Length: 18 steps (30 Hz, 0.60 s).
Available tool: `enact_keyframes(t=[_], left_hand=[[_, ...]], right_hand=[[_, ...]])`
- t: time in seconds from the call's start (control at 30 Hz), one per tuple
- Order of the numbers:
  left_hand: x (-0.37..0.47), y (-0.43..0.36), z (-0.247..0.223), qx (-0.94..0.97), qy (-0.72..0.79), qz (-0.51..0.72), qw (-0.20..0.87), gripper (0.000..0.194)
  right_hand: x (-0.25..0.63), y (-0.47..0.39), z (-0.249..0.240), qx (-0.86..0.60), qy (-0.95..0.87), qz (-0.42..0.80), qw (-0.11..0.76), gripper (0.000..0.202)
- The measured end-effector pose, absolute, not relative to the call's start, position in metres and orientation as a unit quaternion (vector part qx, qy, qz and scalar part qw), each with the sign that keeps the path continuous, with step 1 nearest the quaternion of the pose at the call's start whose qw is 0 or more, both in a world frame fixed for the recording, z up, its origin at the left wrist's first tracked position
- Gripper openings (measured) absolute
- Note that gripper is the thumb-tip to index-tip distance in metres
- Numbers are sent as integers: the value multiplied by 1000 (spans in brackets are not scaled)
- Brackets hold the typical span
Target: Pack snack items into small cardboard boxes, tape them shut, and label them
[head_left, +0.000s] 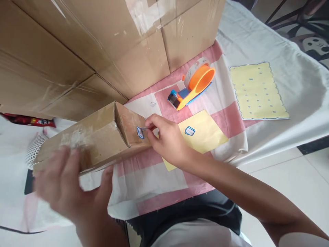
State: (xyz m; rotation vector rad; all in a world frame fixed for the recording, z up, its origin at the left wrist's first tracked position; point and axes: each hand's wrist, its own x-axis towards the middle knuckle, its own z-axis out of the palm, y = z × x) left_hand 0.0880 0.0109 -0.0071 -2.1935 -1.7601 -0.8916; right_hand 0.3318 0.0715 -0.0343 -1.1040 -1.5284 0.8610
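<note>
left hand (64,185) steadies a small cardboard box (95,137) while right hand (167,139) presses a blue-edged label (140,132) onto its end.

The left hand (64,185) is motion-blurred, its fingers (69,161) covering the near side of the long cardboard box (100,137) beneath them.

No readable text anywhere, blue-bordered sticker (140,132) on the small carton (102,135) blank, sticker on the yellow sheet (190,130) blank, red packet's (28,120) print too blurred
</note>
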Motion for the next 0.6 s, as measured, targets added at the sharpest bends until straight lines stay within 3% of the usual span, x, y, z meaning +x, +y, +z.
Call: enact_keyframes(t=[0.07,0.13,0.3,0.47,0.6], left_hand=[[96,23,-9,-730,-566,-319,211,75],[105,29,-14,-721,-551,-331,257,66],[102,31,-21,-725,-546,-325,264,62],[93,31,-19,-743,-533,-319,249,64],[90,29,-18,-740,-528,-327,259,58]], right_hand=[[328,69,-40,-422,-648,353,526,15],[324,65,-45,-399,-657,339,543,18],[321,42,-54,-370,-635,372,567,44],[325,32,-58,-333,-681,427,493,82],[330,37,-58,-328,-664,476,474,81]])
